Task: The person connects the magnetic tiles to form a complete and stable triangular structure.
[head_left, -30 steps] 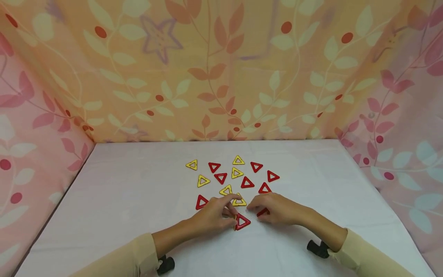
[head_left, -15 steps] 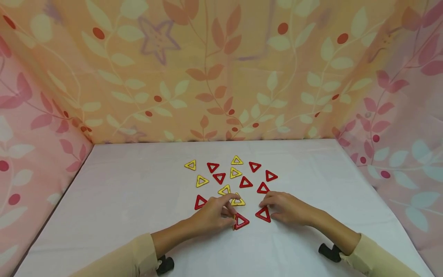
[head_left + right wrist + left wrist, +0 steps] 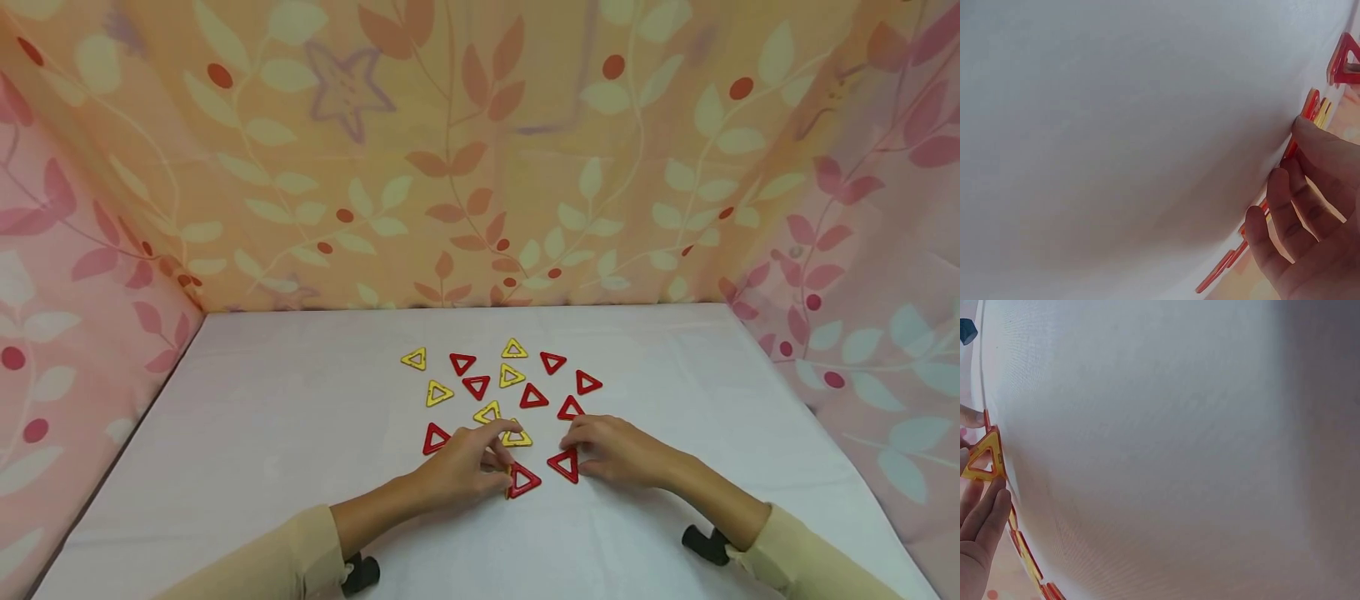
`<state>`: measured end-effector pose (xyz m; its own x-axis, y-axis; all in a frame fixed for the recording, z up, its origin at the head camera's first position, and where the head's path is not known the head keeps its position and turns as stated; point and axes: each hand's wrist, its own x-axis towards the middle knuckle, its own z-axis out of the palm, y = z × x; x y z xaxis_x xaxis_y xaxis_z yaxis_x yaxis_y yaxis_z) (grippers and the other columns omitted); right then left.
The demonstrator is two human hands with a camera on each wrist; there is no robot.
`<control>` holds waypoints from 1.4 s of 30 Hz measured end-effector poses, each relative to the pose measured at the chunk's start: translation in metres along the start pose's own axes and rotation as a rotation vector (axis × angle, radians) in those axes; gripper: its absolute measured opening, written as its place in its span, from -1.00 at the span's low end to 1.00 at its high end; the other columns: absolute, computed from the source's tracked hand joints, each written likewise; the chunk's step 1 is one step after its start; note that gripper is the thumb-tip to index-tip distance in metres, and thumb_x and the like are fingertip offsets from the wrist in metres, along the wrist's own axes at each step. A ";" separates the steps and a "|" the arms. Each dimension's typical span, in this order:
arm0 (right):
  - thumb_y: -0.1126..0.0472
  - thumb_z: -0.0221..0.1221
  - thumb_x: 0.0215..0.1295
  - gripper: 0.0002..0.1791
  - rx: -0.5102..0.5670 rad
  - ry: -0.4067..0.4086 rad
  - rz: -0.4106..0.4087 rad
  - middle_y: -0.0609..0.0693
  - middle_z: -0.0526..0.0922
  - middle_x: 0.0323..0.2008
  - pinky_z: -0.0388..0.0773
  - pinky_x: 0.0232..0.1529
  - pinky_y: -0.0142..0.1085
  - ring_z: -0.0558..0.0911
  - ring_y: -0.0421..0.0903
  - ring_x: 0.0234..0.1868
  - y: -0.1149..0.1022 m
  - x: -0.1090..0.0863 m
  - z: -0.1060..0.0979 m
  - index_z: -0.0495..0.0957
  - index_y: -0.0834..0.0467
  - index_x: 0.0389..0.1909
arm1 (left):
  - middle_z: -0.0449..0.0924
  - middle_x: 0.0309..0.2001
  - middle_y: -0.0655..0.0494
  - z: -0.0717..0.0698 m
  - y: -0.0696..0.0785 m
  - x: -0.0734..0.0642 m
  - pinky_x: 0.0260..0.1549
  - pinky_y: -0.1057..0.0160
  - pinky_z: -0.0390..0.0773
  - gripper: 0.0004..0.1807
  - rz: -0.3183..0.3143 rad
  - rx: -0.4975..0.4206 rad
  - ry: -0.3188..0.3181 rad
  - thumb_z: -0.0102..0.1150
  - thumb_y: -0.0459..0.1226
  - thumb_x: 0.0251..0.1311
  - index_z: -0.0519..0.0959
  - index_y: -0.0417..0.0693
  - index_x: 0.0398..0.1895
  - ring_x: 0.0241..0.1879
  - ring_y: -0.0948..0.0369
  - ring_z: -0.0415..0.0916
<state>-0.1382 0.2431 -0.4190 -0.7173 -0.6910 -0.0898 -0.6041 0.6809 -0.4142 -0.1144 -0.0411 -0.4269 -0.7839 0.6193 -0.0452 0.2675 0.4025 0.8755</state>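
My left hand point(image 3: 467, 465) pinches a yellow magnetic triangle tile point(image 3: 999, 453), which stands on edge. Against it, on the right, is a red triangle tile point(image 3: 524, 480), seen raised off flat in the right wrist view. A short gap to the right, my right hand point(image 3: 617, 450) holds another red triangle tile point(image 3: 565, 466) between thumb and fingers, low at the tabletop. Just beyond the right fingertips lies one more red tile point(image 3: 571, 407). A yellow tile point(image 3: 517, 435) lies past the left index finger, partly covered by it.
Several red and yellow triangle tiles lie scattered farther back, among them a yellow one point(image 3: 415, 358) and a red one point(image 3: 588, 382). A red tile point(image 3: 435, 438) is left of the left hand. Patterned curtains point(image 3: 465, 208) border the white tabletop point(image 3: 262, 417) behind and at both sides.
The right hand first shifted right, bringing its red tile into fuller view, then turned that tile and moved it slightly left. The left hand keeps its place with its tiles.
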 end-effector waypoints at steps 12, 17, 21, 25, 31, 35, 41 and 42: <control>0.17 0.44 0.13 -0.66 -0.027 -0.009 0.024 -0.22 0.63 -0.15 0.60 -0.05 -0.19 0.60 -0.24 -0.13 -0.011 0.012 0.003 0.71 0.05 -0.03 | 0.66 -0.25 0.24 0.002 -0.001 0.001 -0.07 0.38 0.58 -0.38 -0.010 0.011 0.010 0.37 -0.37 0.17 0.41 -0.01 0.31 -0.15 0.33 0.66; 0.17 0.44 0.13 -0.67 -0.045 -0.013 0.026 -0.21 0.63 -0.17 0.60 -0.06 -0.19 0.59 -0.24 -0.14 -0.015 0.015 0.003 0.71 0.06 -0.04 | 0.65 -0.26 0.26 0.001 -0.002 0.000 -0.06 0.38 0.58 -0.38 -0.011 0.017 0.014 0.38 -0.38 0.17 0.42 0.01 0.30 -0.14 0.33 0.66; 0.17 0.43 0.14 -0.67 -0.045 -0.017 0.017 -0.22 0.61 -0.18 0.59 -0.07 -0.22 0.58 -0.27 -0.15 -0.016 0.017 0.004 0.71 0.06 -0.04 | 0.65 -0.26 0.27 0.001 -0.003 -0.001 -0.06 0.39 0.57 -0.39 -0.007 0.019 0.017 0.37 -0.38 0.17 0.42 0.01 0.30 -0.14 0.33 0.66; 0.17 0.42 0.16 -0.68 -0.034 -0.016 0.000 -0.22 0.61 -0.19 0.59 -0.09 -0.26 0.57 -0.28 -0.18 -0.017 0.019 0.004 0.71 0.07 -0.03 | 0.65 -0.26 0.26 0.002 -0.003 -0.001 -0.06 0.39 0.57 -0.38 0.003 0.017 0.019 0.37 -0.39 0.17 0.41 0.00 0.31 -0.15 0.33 0.67; 0.18 0.42 0.17 -0.70 -0.023 -0.014 -0.019 -0.22 0.62 -0.21 0.57 -0.13 -0.30 0.55 -0.31 -0.22 -0.019 0.022 0.006 0.72 0.07 -0.05 | 0.66 -0.25 0.25 0.002 -0.004 0.000 -0.07 0.39 0.58 -0.38 -0.004 0.016 0.015 0.37 -0.38 0.17 0.41 0.00 0.31 -0.16 0.34 0.67; 0.17 0.42 0.16 -0.70 -0.028 -0.010 -0.026 -0.22 0.62 -0.22 0.57 -0.13 -0.29 0.55 -0.31 -0.21 -0.020 0.024 0.007 0.72 0.07 -0.06 | 0.66 -0.26 0.27 0.002 -0.003 0.000 -0.06 0.38 0.58 -0.38 -0.005 0.018 0.016 0.37 -0.38 0.17 0.41 0.00 0.31 -0.15 0.33 0.67; 0.17 0.42 0.16 -0.71 -0.039 -0.008 -0.029 -0.22 0.62 -0.23 0.57 -0.12 -0.27 0.56 -0.30 -0.21 -0.021 0.026 0.008 0.72 0.06 -0.08 | 0.66 -0.27 0.28 0.002 -0.002 0.000 -0.04 0.39 0.57 -0.39 0.004 0.019 0.017 0.36 -0.39 0.17 0.41 -0.01 0.31 -0.15 0.34 0.67; 0.16 0.42 0.16 -0.71 -0.041 -0.008 -0.028 -0.23 0.62 -0.23 0.57 -0.13 -0.28 0.56 -0.30 -0.21 -0.021 0.026 0.008 0.72 0.06 -0.07 | 0.66 -0.27 0.28 0.002 -0.002 0.000 -0.04 0.39 0.56 -0.39 0.006 0.018 0.017 0.36 -0.39 0.17 0.41 -0.02 0.31 -0.15 0.34 0.67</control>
<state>-0.1419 0.2087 -0.4197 -0.6973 -0.7116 -0.0861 -0.6374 0.6706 -0.3796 -0.1135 -0.0408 -0.4300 -0.7918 0.6099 -0.0318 0.2817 0.4110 0.8670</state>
